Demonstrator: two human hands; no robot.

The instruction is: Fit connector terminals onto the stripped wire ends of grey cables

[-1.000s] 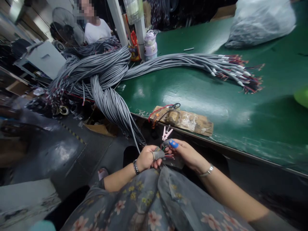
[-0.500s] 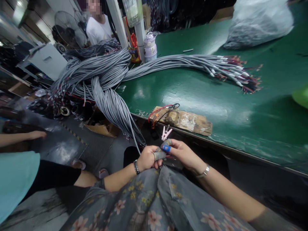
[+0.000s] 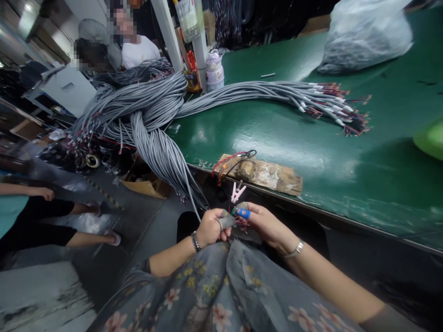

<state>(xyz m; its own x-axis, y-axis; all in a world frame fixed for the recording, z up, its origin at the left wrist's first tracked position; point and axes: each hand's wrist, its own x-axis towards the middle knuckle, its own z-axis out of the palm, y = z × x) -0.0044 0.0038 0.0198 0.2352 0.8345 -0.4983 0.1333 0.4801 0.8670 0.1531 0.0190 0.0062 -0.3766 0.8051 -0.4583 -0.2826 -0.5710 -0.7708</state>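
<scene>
My left hand (image 3: 212, 227) is closed round the end of a grey cable (image 3: 194, 206) that runs down from the bundle beside the bench. Thin coloured wires (image 3: 244, 224) stick out between my two hands. My right hand (image 3: 266, 223), a blue wrap on one finger and grey covers on the fingertips, pinches at these wires close to the left fingers. Which wires it grips is too small to tell. Just above the hands a pink clothespin (image 3: 237, 192) stands at the edge of a worn wooden board (image 3: 273, 175), which has red and black leads at its left end.
Across the green bench (image 3: 346, 184) lies a long bundle of grey cables (image 3: 242, 92) with stripped ends. A plastic bag (image 3: 363, 39), a lilac bottle (image 3: 215, 71) and a green object (image 3: 431, 138) are on it. A person (image 3: 138, 50) is behind; another's legs (image 3: 44, 221) show at left.
My right hand has drawn slightly away from the left, and more of the wires now show between them. The person at the left has moved farther left and away.
</scene>
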